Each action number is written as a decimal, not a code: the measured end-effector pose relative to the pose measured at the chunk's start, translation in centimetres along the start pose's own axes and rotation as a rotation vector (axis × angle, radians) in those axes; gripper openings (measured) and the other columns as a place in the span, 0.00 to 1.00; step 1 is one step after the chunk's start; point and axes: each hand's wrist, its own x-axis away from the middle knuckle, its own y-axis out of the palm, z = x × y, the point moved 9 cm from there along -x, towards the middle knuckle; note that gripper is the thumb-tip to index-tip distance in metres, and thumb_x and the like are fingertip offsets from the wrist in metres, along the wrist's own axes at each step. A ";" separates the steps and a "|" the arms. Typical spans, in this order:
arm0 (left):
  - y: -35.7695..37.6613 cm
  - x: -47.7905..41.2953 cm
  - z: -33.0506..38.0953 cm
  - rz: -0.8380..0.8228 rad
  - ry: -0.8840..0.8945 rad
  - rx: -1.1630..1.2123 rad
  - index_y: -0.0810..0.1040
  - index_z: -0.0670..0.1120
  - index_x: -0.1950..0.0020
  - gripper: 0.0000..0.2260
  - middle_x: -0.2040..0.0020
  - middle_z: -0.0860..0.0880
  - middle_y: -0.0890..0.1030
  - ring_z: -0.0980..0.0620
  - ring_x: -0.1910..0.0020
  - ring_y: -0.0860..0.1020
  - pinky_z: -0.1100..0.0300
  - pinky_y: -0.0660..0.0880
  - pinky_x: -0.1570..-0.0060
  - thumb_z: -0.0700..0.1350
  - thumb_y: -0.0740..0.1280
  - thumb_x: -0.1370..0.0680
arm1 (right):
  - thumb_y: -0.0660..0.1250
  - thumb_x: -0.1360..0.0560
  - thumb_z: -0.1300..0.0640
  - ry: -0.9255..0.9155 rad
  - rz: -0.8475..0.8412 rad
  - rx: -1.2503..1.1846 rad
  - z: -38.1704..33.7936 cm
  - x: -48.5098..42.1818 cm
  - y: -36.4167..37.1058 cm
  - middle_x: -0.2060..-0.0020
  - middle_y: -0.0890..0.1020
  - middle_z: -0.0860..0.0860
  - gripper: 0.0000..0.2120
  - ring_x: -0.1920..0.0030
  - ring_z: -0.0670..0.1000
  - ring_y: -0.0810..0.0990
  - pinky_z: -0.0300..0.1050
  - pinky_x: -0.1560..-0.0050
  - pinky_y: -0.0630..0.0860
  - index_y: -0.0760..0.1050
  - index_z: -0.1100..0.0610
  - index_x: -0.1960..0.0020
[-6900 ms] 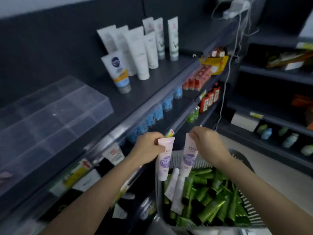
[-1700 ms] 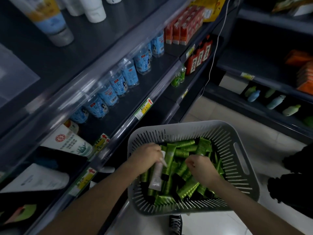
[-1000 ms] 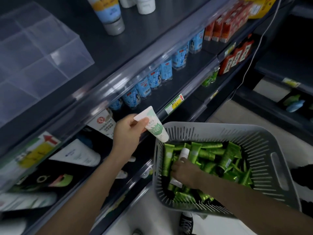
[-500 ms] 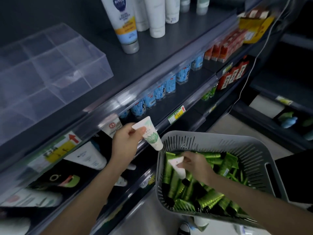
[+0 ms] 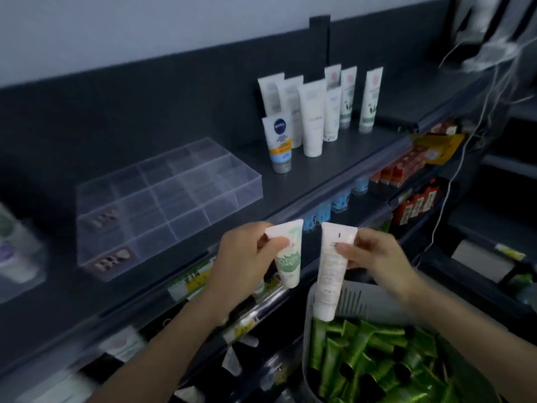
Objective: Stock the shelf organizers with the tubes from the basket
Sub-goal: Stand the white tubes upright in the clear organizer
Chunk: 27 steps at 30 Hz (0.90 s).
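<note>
My left hand (image 5: 241, 266) pinches a small white tube with a green label (image 5: 287, 257) by its crimped end, cap hanging down. My right hand (image 5: 372, 257) pinches a longer white tube (image 5: 331, 274) the same way. Both tubes hang side by side above the left rim of the grey basket (image 5: 363, 298), which holds several green tubes (image 5: 369, 353). A clear organizer (image 5: 168, 199) with several compartments sits on the top shelf, up and left of my hands; a few of its front cells hold small items. Another organizer with tubes (image 5: 14, 248) shows blurred at the far left.
Several white tubes (image 5: 313, 112) stand upright on the top shelf, right of the clear organizer. Lower shelves carry blue cups (image 5: 340, 199), red packs (image 5: 415, 202) and a yellow box (image 5: 436, 146). White cables (image 5: 465, 141) hang at the right.
My right hand has lifted a white tube out of the basket. Both hands have risen with their tubes to the top shelf's front edge. The view has tilted up.
</note>
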 end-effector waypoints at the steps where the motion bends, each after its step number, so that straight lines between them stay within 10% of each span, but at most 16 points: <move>1: -1.5 0.0 0.5 0.019 -0.001 0.016 0.80 0.43 0.60 0.11 0.67 0.48 0.80 0.54 0.67 0.75 0.63 0.68 0.66 0.51 0.67 0.26 | 0.67 0.27 0.67 -0.033 0.007 -0.002 -1.6 0.0 0.3 0.65 0.84 0.52 0.06 0.64 0.49 0.83 0.40 0.63 0.81 0.80 0.60 0.55; 10: -13.2 2.0 0.1 0.152 -0.051 0.057 0.81 0.45 0.59 0.09 0.62 0.49 0.83 0.50 0.61 0.81 0.45 0.78 0.59 0.49 0.67 0.24 | 0.66 0.26 0.63 -0.215 -0.087 -0.026 -12.6 -0.6 7.9 0.56 0.85 0.56 0.07 0.56 0.53 0.84 0.43 0.59 0.81 0.79 0.62 0.48; 21: -27.7 8.2 -5.2 0.385 -0.158 -0.009 0.81 0.48 0.56 0.05 0.59 0.51 0.84 0.55 0.58 0.82 0.49 0.80 0.55 0.47 0.68 0.24 | 0.67 0.26 0.62 -0.341 -0.292 0.060 -18.6 0.2 26.0 0.57 0.85 0.53 0.05 0.55 0.50 0.85 0.46 0.56 0.82 0.76 0.60 0.50; 24: -31.9 10.9 -6.1 0.453 -0.182 -0.081 0.80 0.47 0.59 0.06 0.61 0.51 0.83 0.60 0.63 0.80 0.64 0.78 0.61 0.47 0.68 0.24 | 0.68 0.26 0.61 -0.364 -0.315 0.058 -19.7 0.9 30.7 0.57 0.85 0.52 0.05 0.57 0.48 0.85 0.41 0.59 0.81 0.76 0.61 0.51; 27: -36.6 13.7 -7.5 0.515 -0.227 -0.141 0.80 0.44 0.58 0.08 0.61 0.49 0.83 0.52 0.61 0.81 0.52 0.79 0.58 0.48 0.67 0.24 | 0.69 0.27 0.61 -0.375 -0.356 0.064 -20.7 1.7 35.1 0.58 0.85 0.52 0.05 0.57 0.49 0.85 0.44 0.59 0.82 0.76 0.61 0.53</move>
